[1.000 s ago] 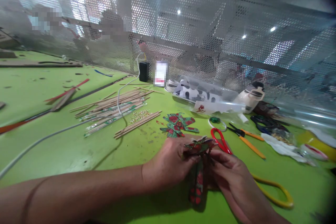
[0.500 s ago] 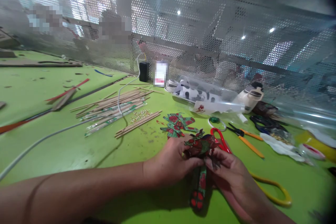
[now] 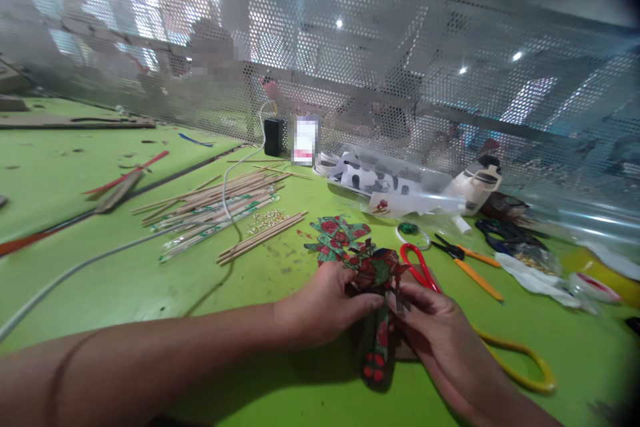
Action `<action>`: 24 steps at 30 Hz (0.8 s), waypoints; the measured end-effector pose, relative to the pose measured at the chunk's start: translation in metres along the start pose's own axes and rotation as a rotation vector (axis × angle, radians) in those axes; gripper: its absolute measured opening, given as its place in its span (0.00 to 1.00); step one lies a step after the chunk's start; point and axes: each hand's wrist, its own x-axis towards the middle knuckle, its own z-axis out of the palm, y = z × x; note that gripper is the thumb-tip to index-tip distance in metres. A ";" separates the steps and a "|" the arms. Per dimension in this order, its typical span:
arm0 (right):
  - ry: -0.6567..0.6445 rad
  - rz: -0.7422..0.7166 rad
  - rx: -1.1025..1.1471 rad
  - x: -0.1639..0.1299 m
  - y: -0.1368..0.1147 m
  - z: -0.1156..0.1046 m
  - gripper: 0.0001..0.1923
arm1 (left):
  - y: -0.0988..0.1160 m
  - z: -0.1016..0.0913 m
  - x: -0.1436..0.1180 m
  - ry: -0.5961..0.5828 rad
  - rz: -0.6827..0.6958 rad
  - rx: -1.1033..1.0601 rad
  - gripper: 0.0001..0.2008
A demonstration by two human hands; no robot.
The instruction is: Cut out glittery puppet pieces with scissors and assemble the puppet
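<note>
Cutout, patterned red and green, in both hands above green table

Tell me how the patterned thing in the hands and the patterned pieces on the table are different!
The patterned thing is in the left hand and right hand; the patterned pieces lie on the table. The patterned thing looks darker; the patterned pieces look brighter. Both show red and green.

The left hand and right hand hold a red-and-green patterned cut-out figure over the bright green desk. Thin pale wooden sticks lie leftward; black pliers with orange handles lie rightward.
</note>
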 end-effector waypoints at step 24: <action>0.102 -0.215 -0.357 -0.004 -0.009 0.005 0.19 | 0.001 0.003 0.001 0.083 0.032 -0.074 0.08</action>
